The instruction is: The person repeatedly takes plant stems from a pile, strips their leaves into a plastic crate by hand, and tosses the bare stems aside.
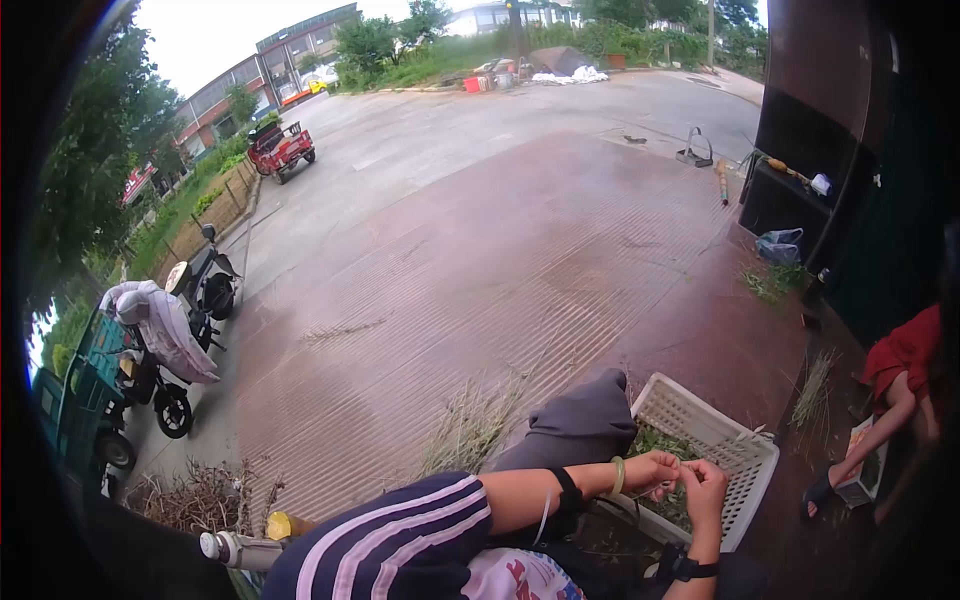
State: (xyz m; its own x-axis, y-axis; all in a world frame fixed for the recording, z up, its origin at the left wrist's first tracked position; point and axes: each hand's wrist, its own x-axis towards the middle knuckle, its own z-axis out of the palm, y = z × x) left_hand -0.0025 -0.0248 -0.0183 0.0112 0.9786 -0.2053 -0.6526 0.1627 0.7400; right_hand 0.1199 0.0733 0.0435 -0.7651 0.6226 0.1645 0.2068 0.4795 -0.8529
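My left hand [650, 472], with a pale green bangle at the wrist, is closed in a pinch above a white plastic crate [748, 468]. Close against it, my right hand [705, 492] also pinches with its fingertips; a dark watch is on that wrist. The fingertips of both hands nearly meet, and what lies between them is too small to make out. Green leafy cuttings [668, 448] lie inside the crate beneath the hands. Beside the crate, a dark grey trouser leg [580, 420] is bent at the knee.
Dry stalks [470, 425] lie left of my leg. A metal flask [240, 548] stands at lower left. Another person's leg [875, 440] and red clothing are at right. Scooters [170, 370] and a red cargo tricycle [282, 150] stand beyond the ribbed floor [480, 270].
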